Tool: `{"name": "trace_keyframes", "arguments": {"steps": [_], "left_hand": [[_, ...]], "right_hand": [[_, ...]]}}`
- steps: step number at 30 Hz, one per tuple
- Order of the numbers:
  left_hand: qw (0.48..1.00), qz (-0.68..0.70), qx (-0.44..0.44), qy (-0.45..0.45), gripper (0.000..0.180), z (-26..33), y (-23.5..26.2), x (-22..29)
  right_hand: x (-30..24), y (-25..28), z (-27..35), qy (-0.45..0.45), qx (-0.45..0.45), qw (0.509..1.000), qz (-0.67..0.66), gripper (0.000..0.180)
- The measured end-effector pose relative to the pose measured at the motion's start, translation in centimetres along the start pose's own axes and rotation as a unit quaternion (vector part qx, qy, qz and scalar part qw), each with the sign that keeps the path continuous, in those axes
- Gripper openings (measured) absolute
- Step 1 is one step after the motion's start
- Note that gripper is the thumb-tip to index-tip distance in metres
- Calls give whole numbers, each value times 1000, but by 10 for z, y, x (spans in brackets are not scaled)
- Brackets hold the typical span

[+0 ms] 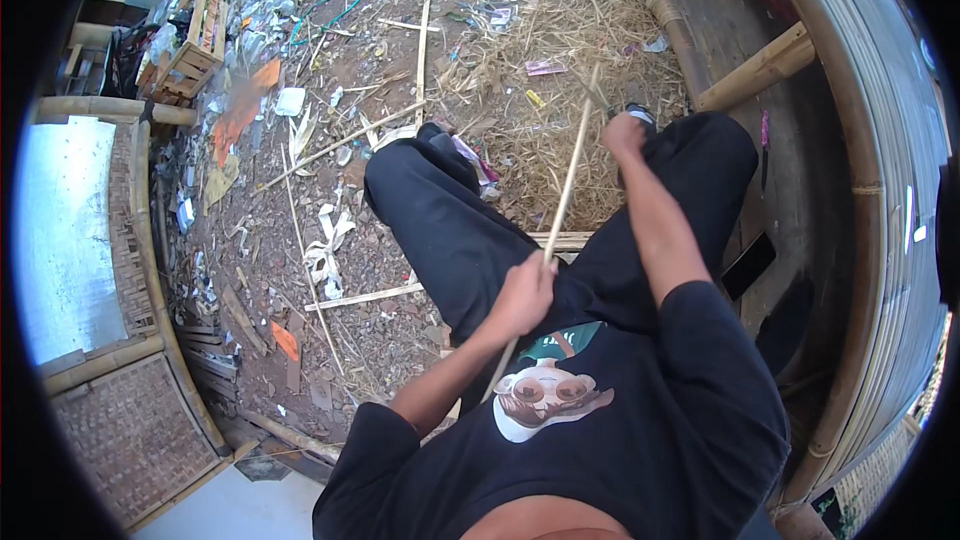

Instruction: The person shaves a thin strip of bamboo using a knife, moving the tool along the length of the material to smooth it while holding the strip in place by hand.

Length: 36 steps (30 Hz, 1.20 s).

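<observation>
A long, thin bamboo strip (571, 183) slants across my lap, from my waist up to beyond my knees. My left hand (525, 297) is wrapped round it over my thighs. By my right knee, my right hand (623, 137) is closed round what looks like a knife (597, 97). Its narrow blade points toward the strip's far end; whether the two touch is hard to tell. The handle is hidden in my fist. Pale shavings (545, 160) lie heaped on the ground beneath the strip's far part.
Several bamboo strips (423, 50) lie on the littered ground, some crossing. A wooden crate (195, 45) stands at the far left, near a bamboo-framed woven panel (130, 440). On the bench at my right rest a black phone (750, 265) and a slim pink-and-black tool (765, 145). Bamboo poles (865, 190) edge that side.
</observation>
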<state>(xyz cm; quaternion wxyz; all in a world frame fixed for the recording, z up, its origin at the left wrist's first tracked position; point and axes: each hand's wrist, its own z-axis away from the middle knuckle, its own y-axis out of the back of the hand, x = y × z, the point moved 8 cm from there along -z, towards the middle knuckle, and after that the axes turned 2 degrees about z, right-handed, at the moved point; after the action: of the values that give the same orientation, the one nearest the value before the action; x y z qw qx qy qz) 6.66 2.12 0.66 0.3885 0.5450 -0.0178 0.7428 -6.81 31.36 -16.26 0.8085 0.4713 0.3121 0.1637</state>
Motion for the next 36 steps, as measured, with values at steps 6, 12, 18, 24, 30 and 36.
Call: {"name": "trace_keyframes", "arguments": {"steps": [6, 12, 18, 24, 30, 36], "left_hand": [[997, 61, 10, 54, 22, 24, 36, -34], [922, 343, -66, 169, 23, -24, 28, -10], [941, 313, -87, 99, 35, -75, 32, -12], [965, 216, -128, 73, 42, -92, 31, -23], [974, 218, -44, 44, 91, -115, 62, -1], [972, 185, -57, -132, 95, -123, 50, 18]], "right_hand": [[-33, 18, 7, 33, -35, 999, -22, 29], [-79, 25, 57, 156, -55, 981, -100, 35], [-101, 36, 79, 141, -177, 918, -326, 37], [-123, 46, 103, 88, -304, 783, -535, 31], [-119, 50, 98, 89, -293, 815, -492, 27], [-127, 63, 99, 190, -254, 812, -490, 37]]}}
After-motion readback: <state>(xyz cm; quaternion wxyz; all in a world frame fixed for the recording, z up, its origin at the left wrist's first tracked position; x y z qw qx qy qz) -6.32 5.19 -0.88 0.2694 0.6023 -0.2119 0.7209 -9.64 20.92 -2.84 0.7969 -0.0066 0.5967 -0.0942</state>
